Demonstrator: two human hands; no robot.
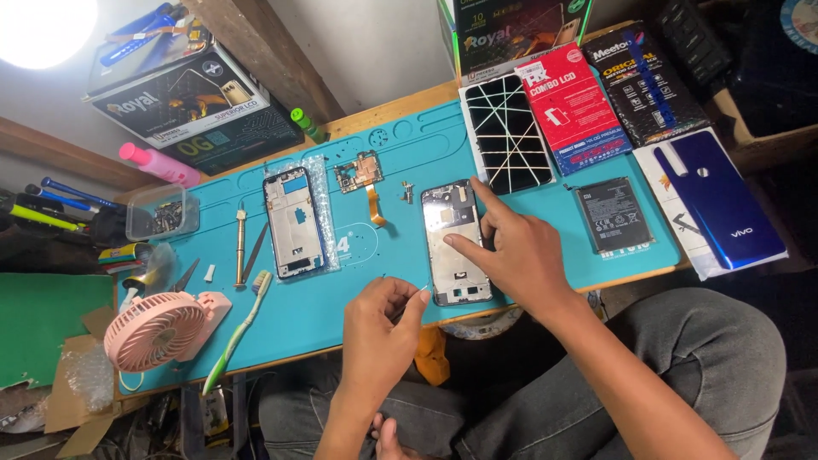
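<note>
An opened phone frame [452,247] lies on the teal work mat [341,290] in front of me. My right hand [511,251] rests on its right edge, with the index finger and thumb pressing on the frame. My left hand [383,328] hovers just left of the frame's lower end, fingers pinched on a tiny part that is too small to make out. A second phone frame [294,221] lies further left on a clear plastic sheet. A small circuit board with an orange flex cable [365,179] sits between the two frames, toward the back.
A phone battery [613,215], a cracked black screen [504,132], a blue back cover [720,200] and several boxes lie at the right and back. At the left are a pink fan [158,328], a green toothbrush [239,332], a screwdriver [241,234] and a clear parts tray [162,213].
</note>
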